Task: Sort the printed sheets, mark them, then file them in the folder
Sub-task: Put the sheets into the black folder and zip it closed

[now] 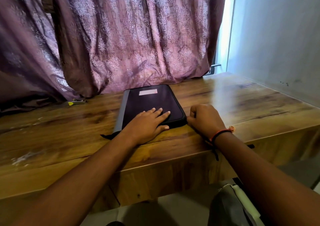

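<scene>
Pressing the left hand (147,123) flat, fingers straight, on the folder (152,99) lying near the worktop (242,101) edge. Curling the right hand (205,118) fingers at its near right corner, apparently pinching it. Risking dragging the folder off by tugging hard.

Wooden table (242,101) w/ glossy top, purple patterned curtain (129,35) bunched onto its back edge, pale wall (277,35) on rt.
</scene>
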